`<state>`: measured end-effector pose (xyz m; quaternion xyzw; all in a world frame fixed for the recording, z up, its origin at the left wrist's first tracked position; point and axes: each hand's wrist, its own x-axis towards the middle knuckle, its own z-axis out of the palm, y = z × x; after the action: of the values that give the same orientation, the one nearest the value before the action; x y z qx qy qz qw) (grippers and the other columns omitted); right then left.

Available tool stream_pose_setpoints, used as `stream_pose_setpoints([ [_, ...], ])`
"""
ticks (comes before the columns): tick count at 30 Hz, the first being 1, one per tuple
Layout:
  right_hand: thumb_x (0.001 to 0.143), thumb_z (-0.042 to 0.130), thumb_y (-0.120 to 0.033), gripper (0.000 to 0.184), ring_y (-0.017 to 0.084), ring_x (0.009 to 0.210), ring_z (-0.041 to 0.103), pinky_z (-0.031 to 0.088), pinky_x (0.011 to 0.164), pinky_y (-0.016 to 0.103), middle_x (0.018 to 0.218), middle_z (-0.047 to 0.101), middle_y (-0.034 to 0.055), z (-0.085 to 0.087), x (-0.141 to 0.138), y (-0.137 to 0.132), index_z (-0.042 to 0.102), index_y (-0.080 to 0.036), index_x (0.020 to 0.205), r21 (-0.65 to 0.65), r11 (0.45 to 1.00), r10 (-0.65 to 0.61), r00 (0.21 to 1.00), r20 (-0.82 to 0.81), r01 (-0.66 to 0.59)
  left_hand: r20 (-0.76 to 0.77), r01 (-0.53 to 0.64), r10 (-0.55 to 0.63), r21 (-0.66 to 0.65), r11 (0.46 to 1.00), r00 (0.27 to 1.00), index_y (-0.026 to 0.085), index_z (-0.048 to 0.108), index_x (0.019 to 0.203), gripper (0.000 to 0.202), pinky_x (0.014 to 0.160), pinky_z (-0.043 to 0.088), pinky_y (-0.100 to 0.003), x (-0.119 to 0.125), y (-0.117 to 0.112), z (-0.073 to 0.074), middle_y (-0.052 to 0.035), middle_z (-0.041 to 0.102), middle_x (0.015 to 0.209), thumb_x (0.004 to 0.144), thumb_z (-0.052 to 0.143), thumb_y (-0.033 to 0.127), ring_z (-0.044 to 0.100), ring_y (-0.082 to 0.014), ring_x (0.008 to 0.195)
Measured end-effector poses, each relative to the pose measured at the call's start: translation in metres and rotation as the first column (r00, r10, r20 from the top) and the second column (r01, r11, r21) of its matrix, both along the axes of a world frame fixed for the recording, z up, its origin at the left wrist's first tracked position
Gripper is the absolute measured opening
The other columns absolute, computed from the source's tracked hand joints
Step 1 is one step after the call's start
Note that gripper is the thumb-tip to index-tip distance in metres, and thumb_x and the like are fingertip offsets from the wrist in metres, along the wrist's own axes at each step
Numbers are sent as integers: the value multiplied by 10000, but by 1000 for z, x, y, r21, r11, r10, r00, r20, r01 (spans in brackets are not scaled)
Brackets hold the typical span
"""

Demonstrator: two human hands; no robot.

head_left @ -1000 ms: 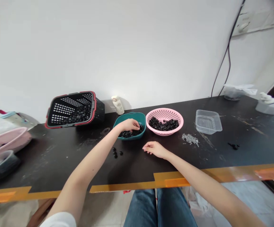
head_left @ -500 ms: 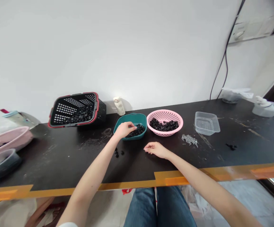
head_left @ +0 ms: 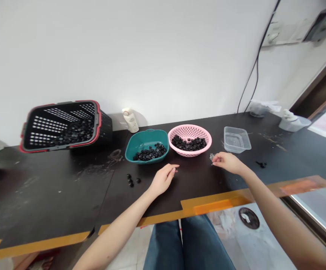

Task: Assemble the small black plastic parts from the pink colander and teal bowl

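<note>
While poised over grey pins (head_left: 212, 156), right hand (head_left: 227, 162): in front and to the right of the pink basket (head_left: 189, 130); narrow at the fingertips, cannot tell whether gripping one. Liable to scatter several if raking too broadly.
Left hand (head_left: 163, 179): in front of the pink basket, to its left; drawn nearly closed, perhaps on a small dark piece (head_left: 176, 170). Might lose it by pinching too lightly.
Loose black pieces (head_left: 130, 182): well left of the pink basket; could roll if brushed by the left forearm (head_left: 123, 229).
Heaped black pieces (head_left: 189, 144): inside the pink basket; could spill if knocked.
</note>
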<state>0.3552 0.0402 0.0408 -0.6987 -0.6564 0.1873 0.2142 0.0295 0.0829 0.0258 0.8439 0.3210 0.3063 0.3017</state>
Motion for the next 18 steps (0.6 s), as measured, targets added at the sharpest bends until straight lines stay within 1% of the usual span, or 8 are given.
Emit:
stream_pose_setpoints([
  [4,720,606,-293,171,163,703,596,431,670,267,811,663,27,-16,12,6,701,-204,831,-29,999,34,998,56,-32,65,-66,73,-93,993,995,238,434,1295,373,806,502,-291,-1,2,-10,-46,615,999,938,392,341,611,-139,810],
  [7,733,585,-259,137,169,715,603,429,691,277,795,672,36,-19,8,11,694,-197,786,-100,994,54,995,79,-46,135,-63,78,-112,992,988,219,517,1164,291,816,500,-288,-3,2,-12,-56,612,1029,908,462,346,606,-153,869],
  [10,753,564,-260,132,174,709,598,430,702,296,797,671,52,-9,-3,10,672,-185,763,-110,992,61,996,64,-54,224,-66,103,-168,984,969,206,569,1050,228,815,496,-285,-4,2,-13,-58,616,1018,898,486,355,600,-155,878],
  [12,781,552,-308,163,176,714,597,442,701,302,797,665,52,5,-18,7,652,-181,804,-104,988,110,992,-67,-117,293,-40,119,-264,964,949,201,567,1058,244,805,496,-283,-3,2,-15,-57,623,1004,905,478,368,599,-147,852],
  [13,796,546,-337,189,176,725,601,453,705,303,794,663,47,13,-29,6,640,-181,843,-109,977,159,969,-187,-181,328,-14,125,-321,947,936,195,566,1066,258,800,496,-282,-2,2,-16,-57,628,987,911,468,377,598,-142,833],
  [15,803,560,-385,239,175,735,607,479,712,310,801,661,46,26,-56,7,624,-176,899,-98,946,240,873,-426,-308,394,52,135,-429,902,909,180,573,1067,288,785,497,-279,0,2,-18,-55,634,940,914,462,396,592,-129,789],
  [16,796,577,-389,246,172,730,608,487,719,315,791,659,45,31,-71,10,627,-172,899,-72,937,261,824,-503,-341,424,88,140,-476,875,895,172,583,1060,300,779,498,-277,1,2,-19,-54,634,923,908,473,405,588,-125,776],
  [18,763,631,-375,241,169,718,615,498,727,323,769,659,39,32,-99,19,649,-171,889,-6,937,279,761,-586,-349,475,156,157,-554,817,866,161,603,1050,314,774,503,-274,2,3,-21,-55,633,921,883,520,415,586,-117,764],
])
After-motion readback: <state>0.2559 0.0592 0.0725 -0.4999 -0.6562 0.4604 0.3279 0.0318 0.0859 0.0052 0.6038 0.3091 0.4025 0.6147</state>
